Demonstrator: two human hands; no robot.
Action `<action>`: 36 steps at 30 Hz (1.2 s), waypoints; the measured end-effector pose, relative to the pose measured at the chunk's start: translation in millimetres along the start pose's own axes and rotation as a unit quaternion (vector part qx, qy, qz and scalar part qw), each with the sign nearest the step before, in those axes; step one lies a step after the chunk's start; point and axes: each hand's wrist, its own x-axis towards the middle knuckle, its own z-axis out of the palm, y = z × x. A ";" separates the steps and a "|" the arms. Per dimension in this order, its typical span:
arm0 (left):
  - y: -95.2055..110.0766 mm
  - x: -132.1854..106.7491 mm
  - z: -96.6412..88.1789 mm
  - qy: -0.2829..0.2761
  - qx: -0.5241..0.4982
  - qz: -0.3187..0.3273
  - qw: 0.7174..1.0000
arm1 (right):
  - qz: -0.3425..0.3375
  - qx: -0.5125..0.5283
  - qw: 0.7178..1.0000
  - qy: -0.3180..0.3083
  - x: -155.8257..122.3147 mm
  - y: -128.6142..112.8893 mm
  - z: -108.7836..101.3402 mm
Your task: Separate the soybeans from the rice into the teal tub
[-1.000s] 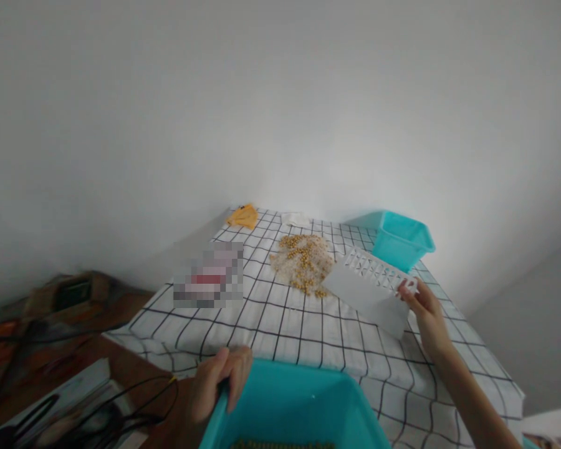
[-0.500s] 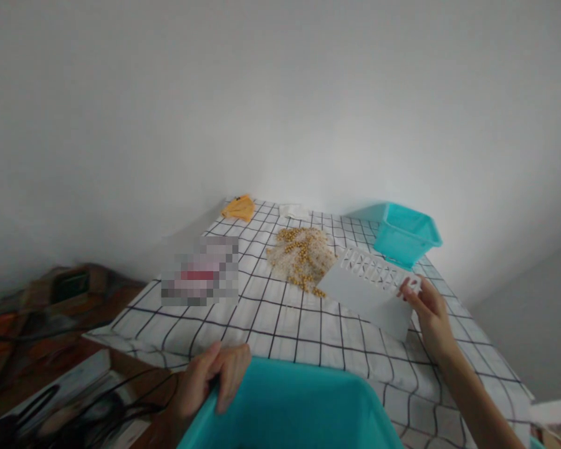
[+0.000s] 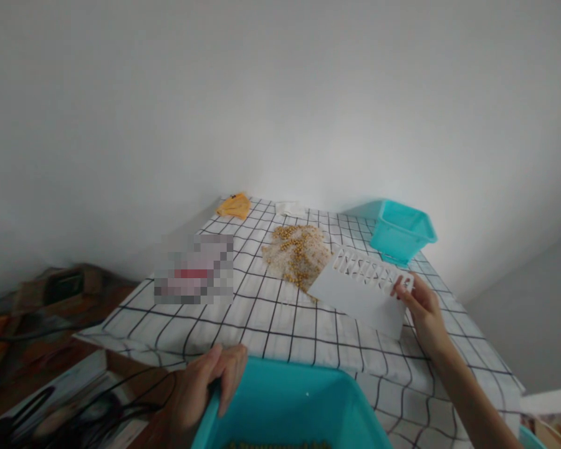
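Note:
My left hand (image 3: 217, 378) grips the left rim of a teal plastic bin (image 3: 299, 402) at the table's near edge. Yellowish grains (image 3: 280, 445) show at the bin's bottom. My right hand (image 3: 423, 308) pinches the right end of a white flat board (image 3: 355, 296) that has a row of slots along its far side. Just beyond the board's left edge lies a spread pile of yellow beans and pale grains (image 3: 299, 249), its near right part hidden by the board.
A second teal basket (image 3: 402, 234) stands at the back right. An orange cloth-like item (image 3: 234, 206), a white piece (image 3: 290, 208) and a blurred-out packet (image 3: 194, 271) lie on the checked cloth (image 3: 257, 305). Boxes and cables (image 3: 98, 405) crowd the floor at left.
The board has shifted slightly left and covers more of the pile's near edge. Grains at the bin's bottom have come into view. Both hands keep their holds.

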 end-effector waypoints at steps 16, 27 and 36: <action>0.7 -1.1 -8.8 -0.012 -0.023 -0.058 0.998 | 0.007 0.027 0.999 0.032 0.6 3.6 -2.5; -2.8 3.5 -19.1 -0.055 0.004 -0.041 0.998 | 0.002 0.009 0.998 0.054 0.2 3.3 -6.2; -2.0 1.2 -11.9 -0.025 -0.006 -0.047 0.999 | -0.006 -0.028 0.999 0.022 0.1 5.6 -8.2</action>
